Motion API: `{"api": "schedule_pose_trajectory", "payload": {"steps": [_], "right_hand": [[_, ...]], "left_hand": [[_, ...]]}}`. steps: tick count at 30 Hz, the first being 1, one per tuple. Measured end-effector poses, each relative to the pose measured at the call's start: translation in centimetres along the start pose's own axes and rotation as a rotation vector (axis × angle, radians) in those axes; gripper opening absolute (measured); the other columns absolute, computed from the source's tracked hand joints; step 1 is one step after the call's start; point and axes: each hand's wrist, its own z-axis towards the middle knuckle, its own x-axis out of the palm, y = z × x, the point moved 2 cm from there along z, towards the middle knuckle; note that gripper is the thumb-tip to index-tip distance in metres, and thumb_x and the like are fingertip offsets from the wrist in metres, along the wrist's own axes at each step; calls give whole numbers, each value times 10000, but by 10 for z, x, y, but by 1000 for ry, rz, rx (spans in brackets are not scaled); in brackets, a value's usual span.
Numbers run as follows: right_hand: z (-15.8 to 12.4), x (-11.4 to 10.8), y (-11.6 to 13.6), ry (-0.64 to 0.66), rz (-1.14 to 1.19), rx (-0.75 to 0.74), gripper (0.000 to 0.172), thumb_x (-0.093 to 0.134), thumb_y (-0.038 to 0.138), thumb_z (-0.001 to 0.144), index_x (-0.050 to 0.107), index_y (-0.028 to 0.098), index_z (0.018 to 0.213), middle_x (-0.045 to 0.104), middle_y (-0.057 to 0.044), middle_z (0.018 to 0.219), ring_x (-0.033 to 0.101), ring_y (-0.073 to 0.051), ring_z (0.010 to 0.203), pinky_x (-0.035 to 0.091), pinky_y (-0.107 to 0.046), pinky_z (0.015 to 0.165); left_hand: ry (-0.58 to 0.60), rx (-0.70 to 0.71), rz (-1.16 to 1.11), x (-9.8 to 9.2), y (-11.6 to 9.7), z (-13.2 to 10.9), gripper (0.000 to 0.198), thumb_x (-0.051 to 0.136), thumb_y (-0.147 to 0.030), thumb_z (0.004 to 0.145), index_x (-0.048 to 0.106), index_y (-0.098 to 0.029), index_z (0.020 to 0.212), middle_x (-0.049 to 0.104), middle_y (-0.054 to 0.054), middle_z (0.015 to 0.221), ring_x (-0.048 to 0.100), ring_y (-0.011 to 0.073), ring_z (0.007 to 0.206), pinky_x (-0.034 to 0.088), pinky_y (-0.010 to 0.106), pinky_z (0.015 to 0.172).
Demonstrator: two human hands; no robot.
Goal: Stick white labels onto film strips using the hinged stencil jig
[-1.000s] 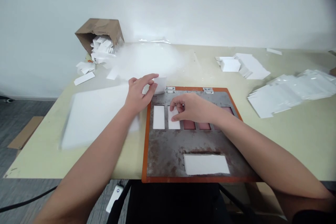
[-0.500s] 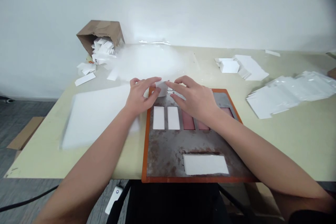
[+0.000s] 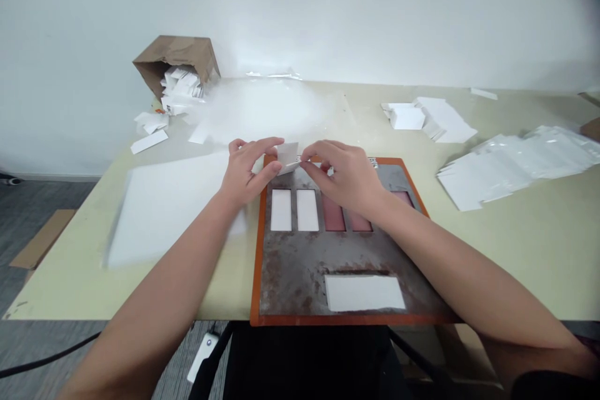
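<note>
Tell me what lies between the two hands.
In the head view, small white card, one piece or several, sits between the left hand and the right hand.

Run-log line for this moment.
left hand: holds white card | right hand: pinches card's edge | metal plate: two leftmost slots white-filled

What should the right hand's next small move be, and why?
Probably draw a white card from the left hand toward the leftmost pink slot: the right hand is at the card's edge, and two white pieces lie left of that slot.
</note>
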Motion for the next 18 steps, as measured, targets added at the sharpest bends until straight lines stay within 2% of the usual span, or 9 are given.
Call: {"api": "schedule_pose_trajectory", "payload": {"steps": [4, 7, 9, 12, 15, 18], "right_hand": [[0, -25, -7, 20, 291, 148, 166, 607, 351, 864, 664, 207, 925, 685, -31, 928, 536, -105, 610, 417, -278, 606], [-6, -38, -21, 159, 450, 319, 242, 688, 396, 790, 704, 202, 932, 695, -42, 871, 574, -134, 645, 454, -302, 622], [-15, -39, -34, 234, 533, 416, 261, 724, 414, 748, 723, 200, 897, 710, -50, 856, 623, -172, 740, 486, -320, 670], [-28, -32, -50, 264, 621, 548, 264, 746, 410, 709, 729, 198, 866, 728, -51, 875, 646, -186, 802, 502, -317, 691], [-36, -24, -57, 279, 640, 624, 231, 744, 378, 691, 722, 195, 830, 706, -25, 795, 591, -132, 664, 435, -262, 556], [-38, -21, -57, 293, 634, 621, 203, 729, 355, 700, 727, 200, 830, 657, 4, 712, 507, -93, 567, 346, -240, 484]], "left_hand": [[-22, -27, 44, 2, -1, 0, 295, 478, -461, 956, 636, -280, 1128, 751, -5, 894, 692, 178, 835, 356, 385, 891], [-48, -23, 56, 4, -3, 1, 232, 551, -383, 920, 630, -277, 1110, 743, -21, 859, 692, 169, 815, 359, 379, 890], [-57, -13, 55, 5, -4, 1, 226, 580, -359, 903, 625, -279, 1109, 735, -30, 836, 688, 161, 792, 362, 378, 894], [-66, 6, 60, 5, -4, 0, 235, 602, -354, 895, 616, -286, 1120, 725, -39, 815, 689, 159, 775, 368, 381, 892], [-67, -7, 83, 6, -2, 0, 245, 601, -369, 896, 614, -292, 1128, 719, -37, 814, 695, 167, 788, 376, 387, 879], [-75, -13, 90, 6, -1, 0, 248, 611, -378, 890, 618, -298, 1125, 715, -33, 798, 694, 175, 792, 382, 392, 864]]}}
